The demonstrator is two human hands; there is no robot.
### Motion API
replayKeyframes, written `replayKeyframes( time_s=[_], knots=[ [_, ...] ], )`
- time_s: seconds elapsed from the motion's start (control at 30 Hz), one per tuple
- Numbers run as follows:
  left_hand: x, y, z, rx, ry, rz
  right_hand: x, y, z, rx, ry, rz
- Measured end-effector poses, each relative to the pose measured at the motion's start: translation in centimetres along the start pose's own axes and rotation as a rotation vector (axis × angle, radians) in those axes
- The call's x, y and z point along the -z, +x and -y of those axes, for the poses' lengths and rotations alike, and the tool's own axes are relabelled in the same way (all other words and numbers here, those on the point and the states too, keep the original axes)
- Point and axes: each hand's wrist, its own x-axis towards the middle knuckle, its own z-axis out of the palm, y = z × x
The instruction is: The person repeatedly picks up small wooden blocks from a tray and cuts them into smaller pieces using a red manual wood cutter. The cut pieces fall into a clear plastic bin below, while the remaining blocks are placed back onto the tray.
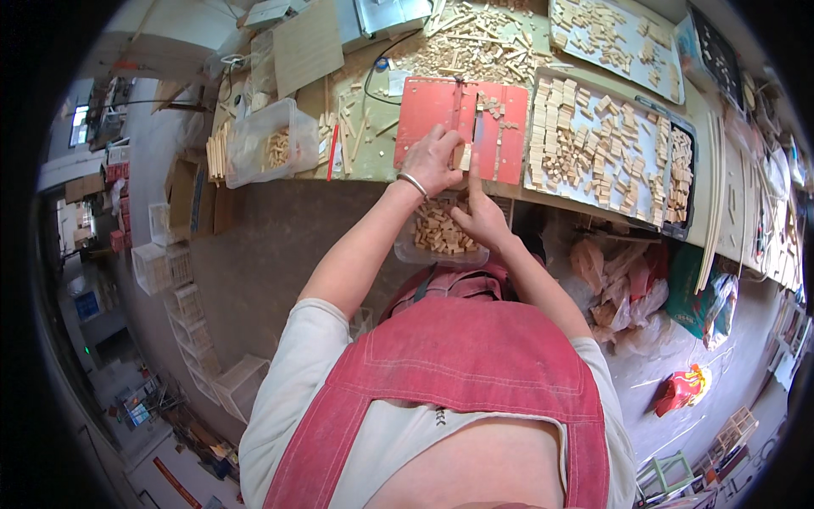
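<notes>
Wooden block (462, 157) lies on the red board (419, 103) by its slot (477, 127), seemingly pinched by the left hand (431, 161); the right hand's (485, 219) grip I cannot tell. Positioning looks underway; next calls for steady, clear fingertips.

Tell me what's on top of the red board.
Small wood pieces lie on the red board; the left hand covers part of it, hiding whatever is beneath.

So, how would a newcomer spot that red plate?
Find the near edge of the greenish workbench. Between the clear bin at left and block-strewn tray at right lies the red plate, under the left hand. Its broad red surface sets it apart.
</notes>
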Motion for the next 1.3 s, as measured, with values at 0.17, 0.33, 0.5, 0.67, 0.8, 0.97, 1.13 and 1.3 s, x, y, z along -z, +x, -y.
replayKeyframes(
  time_s=[0.17,0.33,0.5,0.67,0.8,0.97,1.13,1.3],
  knots=[
    [0.3,0.1,-0.2,0.004,0.002,0.002,-0.5,-1.1,0.5,-0.016,0.040,-0.084],
    [0.3,0.3,-0.3,0.024,0.005,0.016,0.5,-1.7,0.8,-0.052,0.091,-0.001],
    [0.3,1.2,-0.2,0.008,0.011,-0.013,1.8,-3.8,0.9,-0.039,0.070,-0.060],
    [0.8,2.9,-0.3,0.048,0.029,0.011,3.5,-6.8,-0.2,-0.147,0.085,-0.127],
    [1.0,4.4,0.1,0.056,0.047,0.016,4.0,-9.4,-1.7,-0.163,0.120,-0.204],
    [1.3,5.5,0.1,0.086,0.010,0.055,4.2,-11.6,-3.1,-0.213,0.193,-0.265],
    [1.0,6.9,1.0,0.069,0.002,0.047,4.4,-12.2,-3.4,-0.253,0.256,-0.300],
    [1.1,8.4,1.6,0.023,0.002,-0.003,4.6,-12.3,-3.1,-0.283,0.272,-0.315]
  ],
)
